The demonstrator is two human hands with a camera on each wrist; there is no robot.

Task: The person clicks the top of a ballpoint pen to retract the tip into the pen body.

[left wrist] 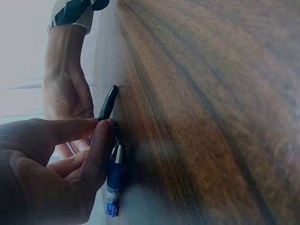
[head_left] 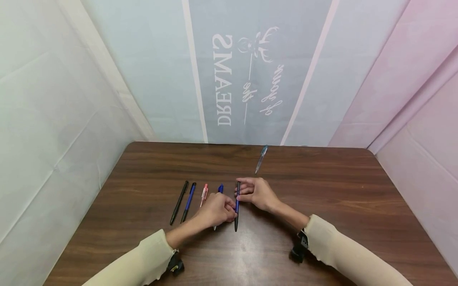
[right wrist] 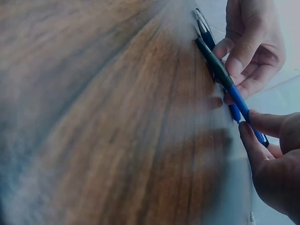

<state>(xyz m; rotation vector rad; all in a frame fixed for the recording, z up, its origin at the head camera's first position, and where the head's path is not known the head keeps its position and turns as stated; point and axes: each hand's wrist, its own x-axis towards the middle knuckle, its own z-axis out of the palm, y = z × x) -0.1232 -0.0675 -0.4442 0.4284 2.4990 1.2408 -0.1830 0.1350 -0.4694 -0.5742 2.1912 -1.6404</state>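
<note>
A blue-and-black pen [head_left: 237,205] stands between both hands, its black tip pointing toward the person. My left hand [head_left: 216,209] pinches its darker lower part between thumb and fingertip, as the left wrist view shows. Near the other end, the thumb and fingers of my right hand [head_left: 258,194] grip the blue barrel [right wrist: 240,101]. Beneath the left hand lies another pen, blue with a silver tip [left wrist: 114,176]; its middle is hidden in the head view. Just left of that hand is a pink-and-white pen [head_left: 204,192], its lower end covered.
Farther left, a blue pen with black ends [head_left: 188,201] and a black pen [head_left: 179,202] lie side by side, slightly slanted. Toward the back edge of the brown wooden table [head_left: 340,190] lies a clear pen with a teal end [head_left: 261,159]. Fabric hangs behind the table.
</note>
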